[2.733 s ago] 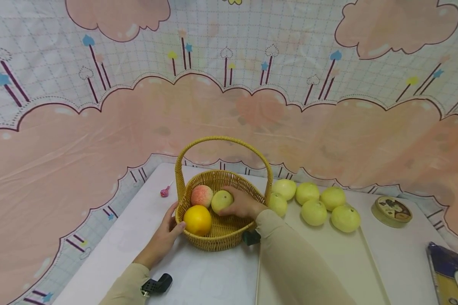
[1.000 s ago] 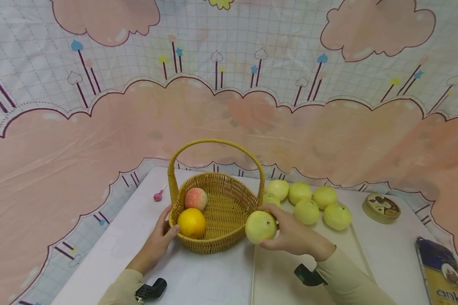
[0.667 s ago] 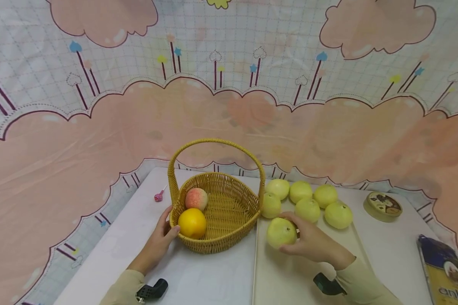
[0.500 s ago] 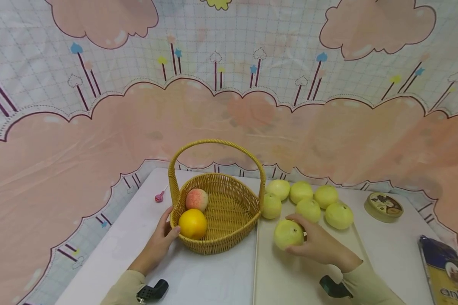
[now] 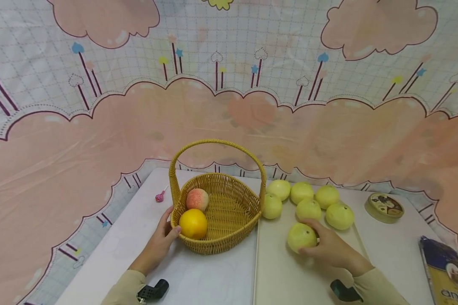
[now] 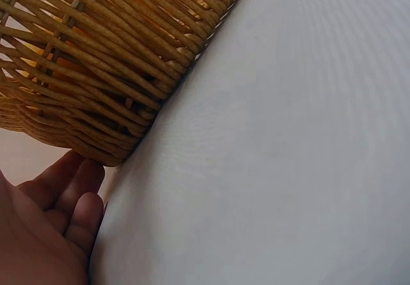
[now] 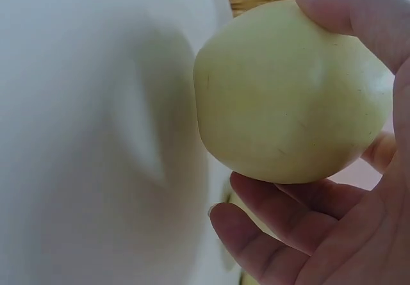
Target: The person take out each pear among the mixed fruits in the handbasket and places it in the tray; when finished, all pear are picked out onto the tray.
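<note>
My right hand (image 5: 333,250) holds a pale yellow-green round fruit (image 5: 302,237) low over the cream tray (image 5: 276,281). In the right wrist view, the thumb and fingers are round this smooth fruit (image 7: 291,99); whether it touches the tray I cannot tell. My left hand (image 5: 158,243) holds the left side of a wicker basket (image 5: 229,245), its thumb at the rim. The left wrist view has curled fingers (image 6: 83,176) against the basket's lower wall (image 6: 128,61). Inside the basket lie a peach (image 5: 197,200) and an orange (image 5: 193,224).
Several similar pale fruits (image 5: 308,209) sit together at the tray's far end, close to the basket's right side. A round tin (image 5: 384,207) stands on the white table (image 5: 213,279) to the right, with a blue and yellow packet (image 5: 444,271) nearer. A lollipop (image 5: 160,197) lies at left.
The right hand has lifted the pale fruit out of the basket and carried it right over the tray, lately drifting further right. The left hand has stayed at the basket.
</note>
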{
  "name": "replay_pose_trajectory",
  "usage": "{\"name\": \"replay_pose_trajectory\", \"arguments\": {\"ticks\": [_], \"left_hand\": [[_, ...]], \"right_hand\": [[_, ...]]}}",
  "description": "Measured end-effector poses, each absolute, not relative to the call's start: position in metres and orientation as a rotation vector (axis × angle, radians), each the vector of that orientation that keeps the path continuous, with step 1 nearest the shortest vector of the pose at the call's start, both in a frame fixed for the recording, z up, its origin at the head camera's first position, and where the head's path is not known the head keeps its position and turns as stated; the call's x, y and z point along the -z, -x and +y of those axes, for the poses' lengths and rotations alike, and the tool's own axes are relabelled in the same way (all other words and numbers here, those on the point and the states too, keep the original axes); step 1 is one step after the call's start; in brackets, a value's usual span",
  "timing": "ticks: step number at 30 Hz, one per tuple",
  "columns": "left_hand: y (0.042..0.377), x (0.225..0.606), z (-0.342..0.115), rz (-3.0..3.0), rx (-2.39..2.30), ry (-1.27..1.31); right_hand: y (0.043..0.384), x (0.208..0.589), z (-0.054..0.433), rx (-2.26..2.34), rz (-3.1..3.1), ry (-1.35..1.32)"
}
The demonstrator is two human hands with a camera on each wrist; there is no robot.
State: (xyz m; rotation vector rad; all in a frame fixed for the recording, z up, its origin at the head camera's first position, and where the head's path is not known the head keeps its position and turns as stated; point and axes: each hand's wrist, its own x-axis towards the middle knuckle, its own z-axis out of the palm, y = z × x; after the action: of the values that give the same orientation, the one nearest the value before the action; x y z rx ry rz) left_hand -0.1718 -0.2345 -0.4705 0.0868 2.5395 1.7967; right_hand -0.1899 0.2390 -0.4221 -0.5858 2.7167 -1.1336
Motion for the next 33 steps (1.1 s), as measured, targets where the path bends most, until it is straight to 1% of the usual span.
{"name": "replay_pose_trajectory", "arguments": {"ticks": [12, 33], "left_hand": [[0.17, 0.469, -0.234, 2.528, -1.803, -0.077], [0.175, 0.473, -0.235, 2.538, -1.795, -0.08]], "right_hand": [[0.192, 0.432, 0.247, 1.157, 2.751, 0.562], [0.19, 0.425, 0.258, 1.208, 2.753, 0.583]]}}
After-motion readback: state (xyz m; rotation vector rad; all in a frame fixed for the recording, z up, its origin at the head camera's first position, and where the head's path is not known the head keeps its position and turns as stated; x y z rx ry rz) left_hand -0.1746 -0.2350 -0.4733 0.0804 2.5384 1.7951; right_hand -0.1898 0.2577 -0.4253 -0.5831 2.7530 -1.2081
